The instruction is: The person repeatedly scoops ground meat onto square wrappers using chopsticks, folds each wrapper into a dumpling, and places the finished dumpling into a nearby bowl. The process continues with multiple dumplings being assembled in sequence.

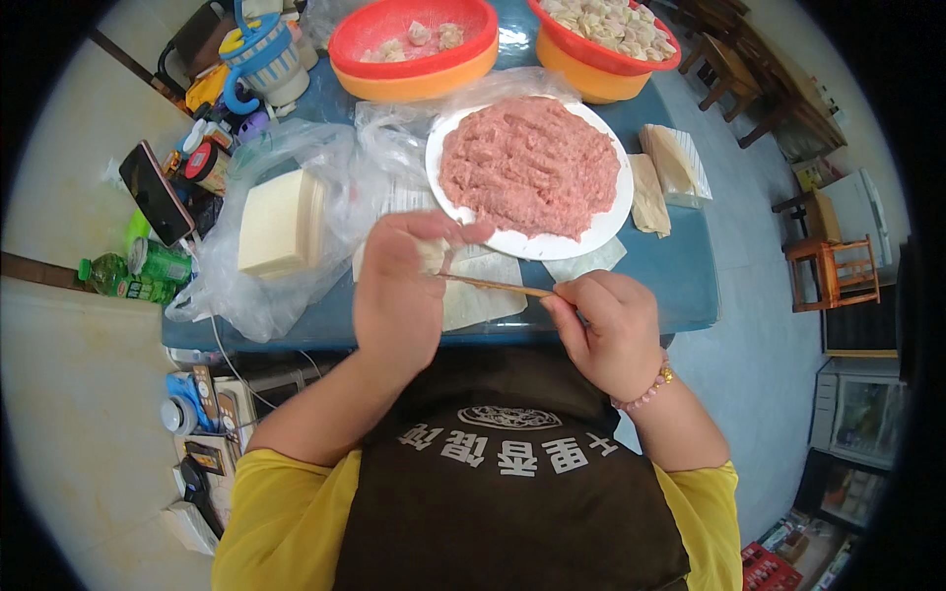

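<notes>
My left hand [403, 295], slightly blurred, is raised with bent fingers around a pale wonton wrapper [431, 255], which they partly hide. In my right hand [610, 325] a thin wooden stick [491, 284] is pinched between thumb and fingers. Its far tip reaches the wrapper at my left hand. Just beyond both hands, a white oval plate [624, 188] carries a broad mound of pink minced meat [528, 166]. Several loose wrappers [484, 288] lie flat below the hands. A thick stack of square wrappers [281, 221] sits on a clear plastic bag [273, 318] to the left.
At the back, a red basket [410, 70] in an orange basin holds a few wontons; another red basket [550, 18] is heaped with wontons. A phone [157, 193], bottles and cans line the left side. A packet of paper napkins [676, 162] lies near the blue table's [687, 281] right edge.
</notes>
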Motion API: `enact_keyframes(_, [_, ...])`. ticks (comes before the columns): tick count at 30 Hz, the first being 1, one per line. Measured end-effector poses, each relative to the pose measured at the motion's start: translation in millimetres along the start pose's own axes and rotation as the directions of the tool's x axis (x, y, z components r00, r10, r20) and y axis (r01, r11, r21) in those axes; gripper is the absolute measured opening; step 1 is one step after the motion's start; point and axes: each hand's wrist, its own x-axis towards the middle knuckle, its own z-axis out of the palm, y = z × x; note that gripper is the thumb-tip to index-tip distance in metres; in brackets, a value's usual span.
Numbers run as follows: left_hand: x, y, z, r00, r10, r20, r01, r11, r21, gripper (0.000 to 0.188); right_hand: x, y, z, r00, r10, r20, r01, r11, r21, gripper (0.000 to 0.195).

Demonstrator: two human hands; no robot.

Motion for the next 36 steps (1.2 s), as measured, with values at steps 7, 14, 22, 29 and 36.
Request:
enact_keyframes(7, [25.0, 35.1, -19.8, 0.991, 0.11, 0.071, -0.131, 0.818, 0.56, 0.018, -17.4, 44.0, -3.4, 0.987, 0.026, 0.159, -0.043, 0.994, 0.104, 0.012])
enact_keyframes(14, [186.4, 97.9, -48.6, 0.948, 0.174, 0.268, -0.319, 0.471, 0.822, 0.052, -41.5, 62.8, 11.8, 0.997, 0.049, 0.061, -0.061, 0.974, 0.218, 0.012])
enact_keyframes(22, [102.5, 147.0, -91.8, 0.911, -0.351, 0.217, -0.329, -0.299, 0.896, 0.01, -44.4, 64.4, 12.9, 0.998, 0.037, 0.051, -0.047, 0.978, 0.205, 0.012])
enact_keyframes(29, [47.4, 129.9, -108.5, 0.949, -0.115, 0.294, -0.316, -0.313, 0.896, 0.01, -44.2, 60.6, 17.0, 0.996, 0.071, 0.052, -0.078, 0.983, 0.169, 0.011])
enact_keyframes(36, [46.4, 123.2, -178.3, 0.969, 0.144, -0.199, -0.037, 0.887, 0.461, 0.019, -31.7, 72.5, -37.5, 0.97, 0.241, 0.032, -0.23, 0.952, -0.204, 0.013])
